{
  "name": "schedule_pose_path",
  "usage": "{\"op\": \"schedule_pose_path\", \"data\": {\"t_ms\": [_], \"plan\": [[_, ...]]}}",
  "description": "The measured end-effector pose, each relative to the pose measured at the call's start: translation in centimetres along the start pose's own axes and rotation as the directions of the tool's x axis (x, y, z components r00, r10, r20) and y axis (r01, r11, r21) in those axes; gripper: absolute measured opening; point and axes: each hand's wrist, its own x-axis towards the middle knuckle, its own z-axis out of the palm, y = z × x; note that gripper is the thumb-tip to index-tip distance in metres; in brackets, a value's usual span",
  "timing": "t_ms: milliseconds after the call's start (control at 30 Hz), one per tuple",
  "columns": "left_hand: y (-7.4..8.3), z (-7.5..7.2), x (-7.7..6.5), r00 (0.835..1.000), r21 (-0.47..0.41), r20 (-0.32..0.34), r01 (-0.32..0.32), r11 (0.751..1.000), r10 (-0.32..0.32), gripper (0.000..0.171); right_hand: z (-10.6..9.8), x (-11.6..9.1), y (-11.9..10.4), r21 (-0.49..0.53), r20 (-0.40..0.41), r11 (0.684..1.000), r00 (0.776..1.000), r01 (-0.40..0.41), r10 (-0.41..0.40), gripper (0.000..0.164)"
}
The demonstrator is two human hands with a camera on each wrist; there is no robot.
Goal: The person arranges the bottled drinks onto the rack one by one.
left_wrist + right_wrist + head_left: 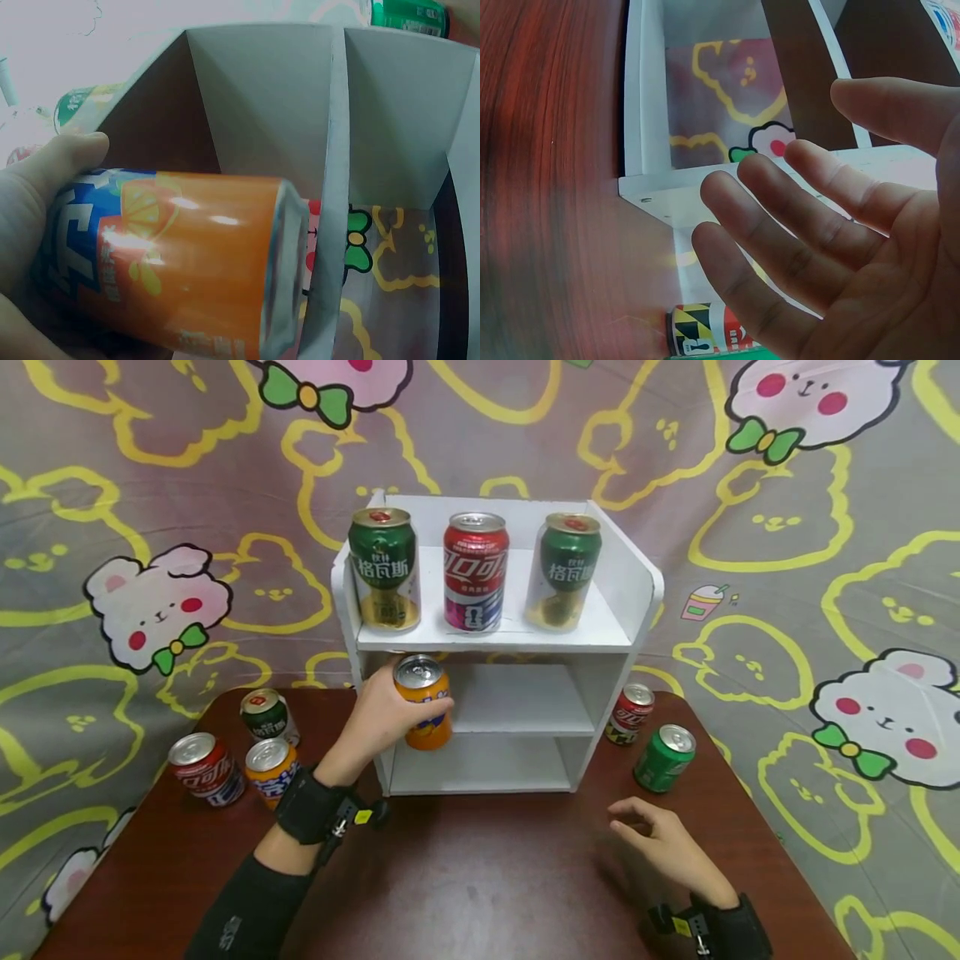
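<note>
Cartoon-print backdrop [525, 468], dark red-brown table [480, 868], white shelf unit [525, 648] on it. Head view: orange can [422, 691] upright, silver lid up, at the front of the middle level near the left side wall; can't tell if any of it is inside. Left hand [381, 708] grips it, thumb across the front. Right hand [663, 843] above the table near a green can [665, 760], fingers loosely bent, holding nothing. Left wrist view: glossy orange body, blue patch with white lettering, orange-slice print; hand wraps the lettered end, silver-rimmed base free. Right wrist view: palm showing, fingers relaxed and parted, thumb well apart, grip empty.
</note>
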Motion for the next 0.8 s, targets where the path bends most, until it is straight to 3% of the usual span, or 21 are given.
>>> {"op": "schedule_pose_path", "data": {"t_ms": [200, 333, 633, 800], "plan": [[0.0, 0.6, 0.6, 1.000, 0.059, -0.030, 0.005, 0.998, -0.003, 0.076, 0.2, 0.0, 0.1, -0.002, -0.009, 1.000, 1.000, 0.013, -0.013, 0.021], [0.0, 0.8, 0.8, 0.999, 0.048, -0.042, 0.023, 0.999, -0.021, 0.077, 0.3, 0.0, 0.2, -0.007, -0.005, 1.000, 1.000, 0.019, -0.019, 0.021], [-0.6, 1.0, 1.4, 0.993, -0.032, -0.115, -0.012, 0.999, 0.009, 0.077, 0.3, 0.0, -0.1, 0.004, -0.029, 1.000, 0.999, -0.030, 0.030, 0.021], [-0.3, 1.4, 1.0, 0.984, 0.015, -0.170, -0.044, 0.999, 0.046, 0.077, 0.1, 0.0, -0.1, 0.007, -0.034, 1.000, 0.999, -0.016, 0.016, 0.019]]}}
